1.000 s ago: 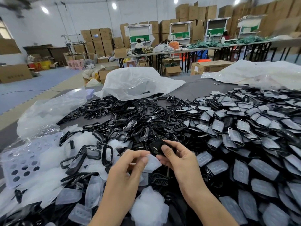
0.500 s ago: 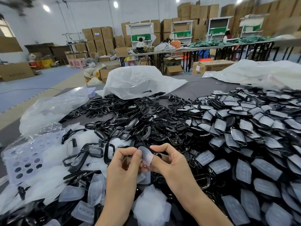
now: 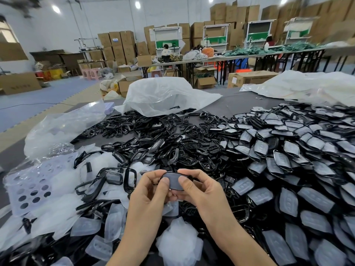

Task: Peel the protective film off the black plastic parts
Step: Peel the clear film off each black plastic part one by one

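Both hands hold one black plastic part (image 3: pixel 173 181) with a greyish film on its face, just above the table's near middle. My left hand (image 3: pixel 151 191) pinches its left end, thumb on top. My right hand (image 3: pixel 199 189) pinches its right end, thumb pressed on the film. A large heap of film-covered black parts (image 3: pixel 288 160) fills the right side. Bare black frames (image 3: pixel 149 143) lie piled in the middle and left. Peeled translucent films (image 3: pixel 92 225) lie scattered at the near left, and a crumpled wad of films (image 3: pixel 178 240) sits between my forearms.
A white plastic bag (image 3: pixel 163 95) lies at the table's far middle, another clear bag (image 3: pixel 63 127) at the left, and plastic sheeting (image 3: pixel 307 85) at the far right. A perforated lilac sheet (image 3: pixel 32 187) lies at the left edge. Cardboard boxes and work tables stand behind.
The loose film my left hand held a second ago is gone from it. Both hands have come together and now hold a film-covered part between them.
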A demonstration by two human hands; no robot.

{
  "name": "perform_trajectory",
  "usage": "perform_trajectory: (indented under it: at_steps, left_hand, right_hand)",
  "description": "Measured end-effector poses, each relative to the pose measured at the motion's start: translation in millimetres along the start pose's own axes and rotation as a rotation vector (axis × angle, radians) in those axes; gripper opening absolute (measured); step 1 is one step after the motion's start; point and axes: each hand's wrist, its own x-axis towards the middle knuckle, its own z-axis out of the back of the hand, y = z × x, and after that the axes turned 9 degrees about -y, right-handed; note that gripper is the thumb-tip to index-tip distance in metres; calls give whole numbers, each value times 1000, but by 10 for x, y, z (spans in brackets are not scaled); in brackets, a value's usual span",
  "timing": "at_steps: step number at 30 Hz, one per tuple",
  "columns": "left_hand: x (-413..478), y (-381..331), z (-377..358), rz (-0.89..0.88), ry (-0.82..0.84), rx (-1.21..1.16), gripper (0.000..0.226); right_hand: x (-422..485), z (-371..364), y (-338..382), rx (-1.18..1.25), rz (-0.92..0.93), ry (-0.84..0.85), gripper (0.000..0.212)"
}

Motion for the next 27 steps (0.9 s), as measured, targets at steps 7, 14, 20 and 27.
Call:
perform_trajectory:
  at_steps: [7, 14, 20, 27]
  left_hand:
    - [28, -57, 58, 7, 121, 92, 6]
    - [14, -56, 41, 33, 69, 59, 10]
    - [3, -80, 24, 34, 83, 33, 14]
    - [-2, -40, 42, 11, 103, 60, 18]
  right_hand:
    - [23, 17, -29, -34, 42, -47, 11]
    - [49, 36, -40, -42, 9, -33, 16]
    - [71, 22, -43, 51, -70, -51, 18]
    - [98, 54, -61, 43, -151, -44, 5]
